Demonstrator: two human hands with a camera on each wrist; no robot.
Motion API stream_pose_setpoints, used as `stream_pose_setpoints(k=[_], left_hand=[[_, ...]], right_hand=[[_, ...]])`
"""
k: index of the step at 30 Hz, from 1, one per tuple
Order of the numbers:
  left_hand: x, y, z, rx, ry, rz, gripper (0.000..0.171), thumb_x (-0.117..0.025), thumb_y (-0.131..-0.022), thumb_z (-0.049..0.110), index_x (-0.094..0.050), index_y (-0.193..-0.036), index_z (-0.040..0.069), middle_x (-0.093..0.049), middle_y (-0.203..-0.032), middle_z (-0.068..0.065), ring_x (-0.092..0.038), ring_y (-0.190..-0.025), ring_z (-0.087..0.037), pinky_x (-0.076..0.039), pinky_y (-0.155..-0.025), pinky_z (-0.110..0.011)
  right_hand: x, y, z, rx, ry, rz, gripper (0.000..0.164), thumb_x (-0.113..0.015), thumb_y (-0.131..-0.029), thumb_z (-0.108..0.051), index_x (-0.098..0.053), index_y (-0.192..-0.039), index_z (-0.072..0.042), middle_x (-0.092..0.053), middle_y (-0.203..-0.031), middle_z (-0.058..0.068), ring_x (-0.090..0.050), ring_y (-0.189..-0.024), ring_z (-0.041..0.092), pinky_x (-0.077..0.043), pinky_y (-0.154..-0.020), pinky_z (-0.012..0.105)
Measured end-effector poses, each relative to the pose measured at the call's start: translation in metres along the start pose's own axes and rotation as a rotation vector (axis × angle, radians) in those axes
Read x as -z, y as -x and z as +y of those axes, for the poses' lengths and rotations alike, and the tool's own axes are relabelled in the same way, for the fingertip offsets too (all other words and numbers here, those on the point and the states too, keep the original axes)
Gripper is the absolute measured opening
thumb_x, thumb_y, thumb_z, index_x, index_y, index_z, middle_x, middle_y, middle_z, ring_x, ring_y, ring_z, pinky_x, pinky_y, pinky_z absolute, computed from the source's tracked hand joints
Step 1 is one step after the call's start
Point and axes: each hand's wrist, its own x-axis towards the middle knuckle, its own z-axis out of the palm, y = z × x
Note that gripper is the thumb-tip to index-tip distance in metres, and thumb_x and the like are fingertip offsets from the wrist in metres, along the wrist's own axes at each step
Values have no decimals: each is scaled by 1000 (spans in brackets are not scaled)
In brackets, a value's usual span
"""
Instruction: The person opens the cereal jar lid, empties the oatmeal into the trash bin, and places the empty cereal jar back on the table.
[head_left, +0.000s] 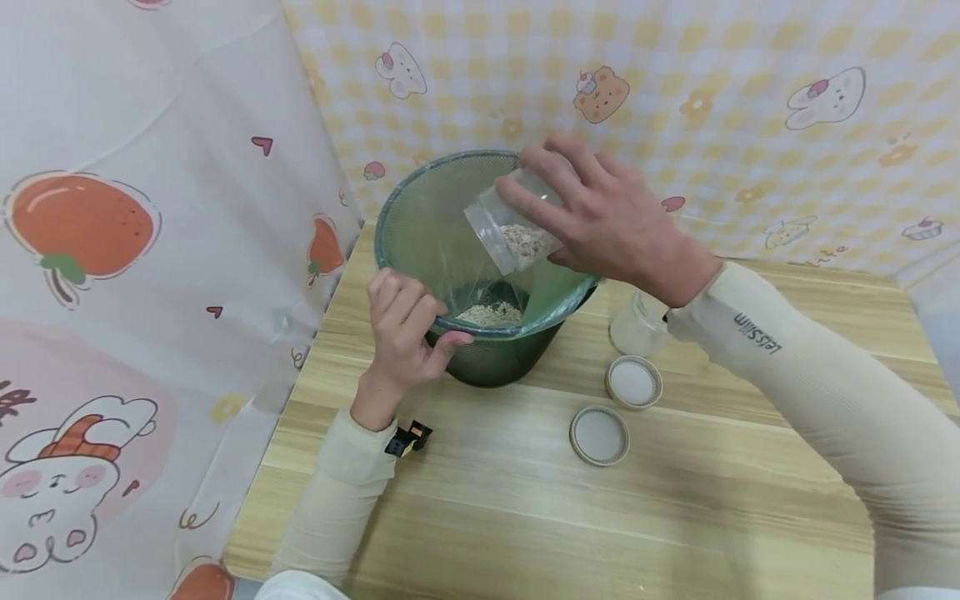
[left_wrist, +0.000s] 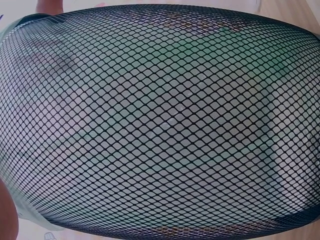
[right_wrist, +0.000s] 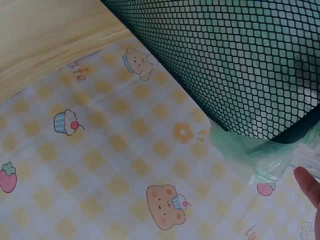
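Observation:
A dark green mesh wastebasket (head_left: 491,362), lined with a thin green plastic bag (head_left: 420,217), stands on the table. My left hand (head_left: 405,329) grips its near-left rim, thumb outside on the near side. Over the opening, my right hand (head_left: 592,208) holds a clear jar (head_left: 487,229) tipped on its side, mouth toward the lower left. Pale flakes (head_left: 525,242) lie in the jar, and a heap of similar flakes (head_left: 491,314) shows at the bottom of the bag. Mesh (left_wrist: 165,120) fills the left wrist view; in the right wrist view only a fingertip (right_wrist: 307,185) appears beside the bag.
Right of the basket stands a second clear jar (head_left: 636,327), partly behind the right forearm. Two round lids (head_left: 633,382) lie in front of it on the wooden table (head_left: 480,500). Patterned cloth (head_left: 697,50) hangs close behind, with another sheet (head_left: 187,167) along the left.

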Motion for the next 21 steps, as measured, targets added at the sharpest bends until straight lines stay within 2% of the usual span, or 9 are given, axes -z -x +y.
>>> stream_pose_setpoints(k=[4, 9, 11, 13, 16, 18, 20, 21], left_hand=[[0, 0, 0, -2, 4, -5, 55, -49, -94, 53, -47, -62, 8, -40, -60, -5, -37, -62, -27, -27, -69, -45], [-1, 0, 0, 0, 10, -17, 55, -49, -95, 52, -46, -63, 7, -40, -61, -6, -37, -63, -27, -27, -70, -45], [-1, 1, 0, 1, 11, -21, 55, -49, -95, 52, -46, -63, 7, -40, -61, -6, -37, -63, -27, -27, -70, -45], [0, 1, -1, 3, 11, -23, 55, -49, -95, 52, -46, -63, 7, -41, -61, -6, -37, -63, -27, -27, -70, -45], [0, 2, -1, 0, 8, -18, 55, -49, -95, 53, -46, -63, 8, -41, -61, -6, -37, -62, -27, -27, -70, -45], [0, 2, -1, 0, 7, -14, 55, -49, -95, 53, -46, -63, 8, -40, -61, -6, -37, -62, -27, -27, -70, -45], [0, 3, -1, 0, 6, -12, 56, -48, -95, 53, -46, -63, 8, -40, -61, -6, -37, -62, -27, -27, -70, -45], [0, 3, -1, -1, 4, -13, 56, -48, -95, 53, -46, -63, 8, -40, -61, -6, -37, -62, -27, -27, -70, -45]], right_hand=[[0, 1, 1, -10, -16, -5, 100, -90, -56, -40, -39, -138, -13, -44, -133, 20, -43, -118, 40, -51, -74, 48], [5, 0, 4, 31, 7, -23, 102, -89, -59, -39, -35, -140, -11, -42, -133, 24, -41, -120, 43, -48, -83, 49], [9, -3, 6, 43, 20, 24, 99, -89, -60, -36, -36, -140, -11, -43, -132, 24, -43, -119, 43, -49, -83, 49], [15, -9, 8, 37, 22, 111, 90, -86, -65, -30, -37, -138, -11, -46, -129, 24, -45, -116, 43, -48, -84, 50], [20, -19, 8, -29, 20, 293, 73, -80, -72, -26, -43, -133, -12, -51, -124, 20, -49, -113, 40, -50, -75, 50], [19, -21, 5, -78, -13, 371, 66, -77, -74, -27, -45, -130, -10, -53, -121, 19, -50, -111, 41, -50, -79, 50], [16, -18, 0, -79, 15, 363, 62, -74, -77, -25, -46, -129, -9, -53, -122, 20, -50, -111, 40, -51, -75, 49], [13, -14, -2, -52, 53, 322, 60, -73, -79, -20, -45, -131, -9, -53, -124, 20, -50, -112, 40, -51, -77, 48]])
